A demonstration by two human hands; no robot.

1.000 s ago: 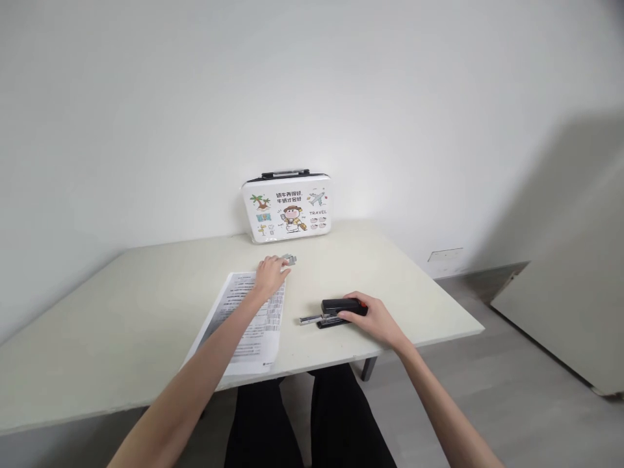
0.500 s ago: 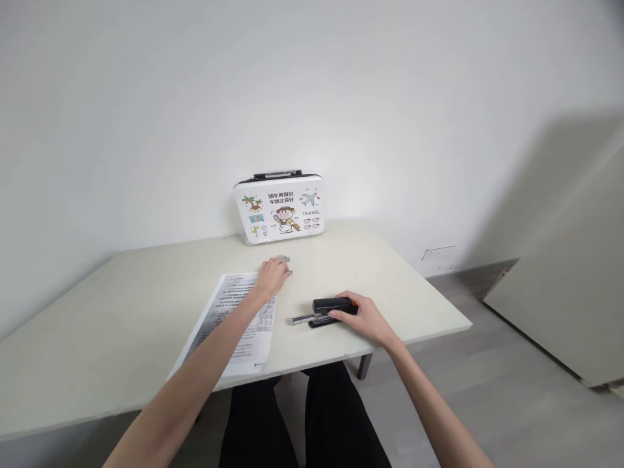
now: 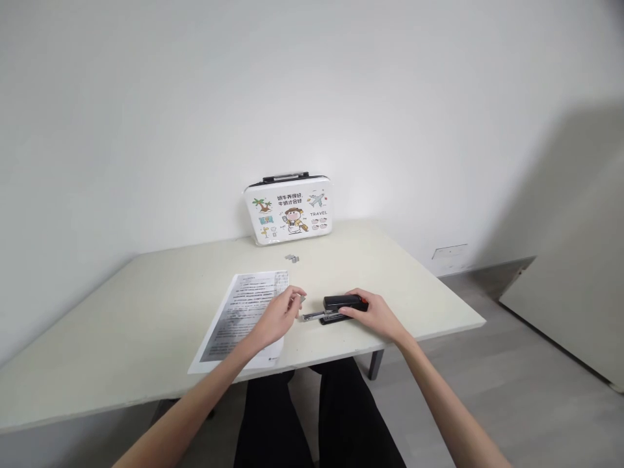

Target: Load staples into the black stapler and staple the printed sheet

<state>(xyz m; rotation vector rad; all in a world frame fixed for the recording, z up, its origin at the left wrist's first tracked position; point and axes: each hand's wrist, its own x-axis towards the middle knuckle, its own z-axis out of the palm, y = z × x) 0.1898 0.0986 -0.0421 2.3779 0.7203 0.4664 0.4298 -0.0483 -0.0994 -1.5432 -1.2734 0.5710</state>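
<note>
My right hand (image 3: 374,313) is closed around the rear of a black stapler (image 3: 341,303), which lies on the table with its metal staple tray (image 3: 312,316) drawn out to the left. Pinched in the fingers of my left hand (image 3: 281,314) is a small grey strip of staples (image 3: 303,299), partly hidden by the fingertips. That hand hovers over the right edge of a printed sheet of paper (image 3: 234,318), just left of the tray. More small grey staple strips (image 3: 292,258) lie farther back on the table.
A white case (image 3: 292,211) with cartoon pictures and a black handle stands at the back of the pale table (image 3: 160,286), against the wall. The table's front edge runs just above my legs. A pale cabinet-like panel (image 3: 575,312) stands at the right.
My left hand has come back from the staple strips toward the stapler, bringing one strip with it. My right hand still holds the stapler. The view has shifted slightly.
</note>
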